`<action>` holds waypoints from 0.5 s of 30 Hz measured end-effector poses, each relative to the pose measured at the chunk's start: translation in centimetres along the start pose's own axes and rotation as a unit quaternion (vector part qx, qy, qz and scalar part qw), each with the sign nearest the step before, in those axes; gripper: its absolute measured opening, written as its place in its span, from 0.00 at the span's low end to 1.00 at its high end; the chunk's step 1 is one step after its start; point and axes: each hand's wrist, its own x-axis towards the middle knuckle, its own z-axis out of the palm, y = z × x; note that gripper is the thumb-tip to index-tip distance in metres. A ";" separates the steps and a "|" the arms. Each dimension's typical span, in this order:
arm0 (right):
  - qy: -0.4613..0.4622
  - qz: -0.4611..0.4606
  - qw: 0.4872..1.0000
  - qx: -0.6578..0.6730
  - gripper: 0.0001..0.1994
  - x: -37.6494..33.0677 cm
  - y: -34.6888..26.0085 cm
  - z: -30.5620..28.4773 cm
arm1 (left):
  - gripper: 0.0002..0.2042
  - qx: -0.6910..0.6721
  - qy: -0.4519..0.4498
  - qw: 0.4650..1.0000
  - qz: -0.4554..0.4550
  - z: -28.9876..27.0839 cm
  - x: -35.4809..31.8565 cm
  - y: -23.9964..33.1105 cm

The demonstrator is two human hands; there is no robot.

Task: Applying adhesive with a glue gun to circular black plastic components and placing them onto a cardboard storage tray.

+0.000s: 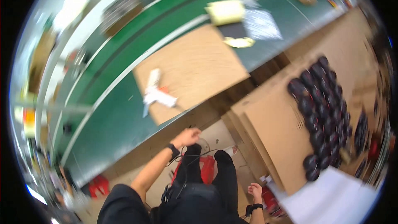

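Observation:
My left hand (189, 136) hangs by the front edge of the green table (112, 124), fingers curled in, with a black watch on the wrist. A thin dark cable (206, 149) loops just below it; whether the hand grips it I cannot tell. Low at my side, my right hand (255, 191) has its fingers apart and holds nothing; a black band circles its wrist. My knees in black trousers (222, 170) lie between the hands. A white glue gun (156, 95) rests on a brown board (199, 64) on the table.
Flat cardboard sheets (273, 137) lean at the right beside a box of several dark round parts (321, 112). A white sheet (336, 199) lies at lower right. A yellow pad (226, 11) and a clear bag (261, 25) sit farther along the table. Red items (207, 169) lie on the floor.

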 end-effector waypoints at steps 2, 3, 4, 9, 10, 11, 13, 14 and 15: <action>0.009 -0.055 0.997 -0.056 0.18 0.8 -4.3 -0.2 | 0.14 -0.147 0.140 0.976 -0.075 -5.9 -4.9 -0.3; -0.012 -0.070 0.994 -0.089 0.18 0.3 -7.1 1.7 | 0.13 -0.169 0.222 0.955 -0.102 -8.3 -9.1 -2.5; -0.028 -0.079 0.986 -0.144 0.18 -0.1 -10.7 4.3 | 0.14 -0.185 0.295 0.929 -0.127 -9.6 -13.5 -5.1; -0.133 -0.194 0.951 -0.202 0.20 -1.6 -23.3 17.8 | 0.26 -0.086 0.407 0.860 -0.296 -11.1 -27.6 -14.5; -0.145 -0.210 0.940 -0.226 0.19 -1.9 -25.4 19.6 | 0.35 -0.038 0.413 0.833 -0.366 -11.4 -28.9 -14.4; -0.165 -0.239 0.926 -0.242 0.18 -2.2 -27.3 21.6 | 0.45 0.010 0.414 0.799 -0.435 -11.8 -30.2 -14.3; -0.201 -0.245 0.901 -0.297 0.17 -2.6 -31.0 26.2 | 0.53 -0.022 0.385 0.772 -0.505 -12.2 -33.0 -14.9; -0.217 -0.249 0.891 -0.311 0.17 -2.7 -32.3 28.0 | 0.61 -0.051 0.337 0.754 -0.561 -12.3 -34.0 -15.3; -0.216 -0.255 0.884 -0.328 0.16 -2.8 -33.8 29.9 | 0.61 -0.061 0.354 0.738 -0.571 -12.4 -34.2 -16.0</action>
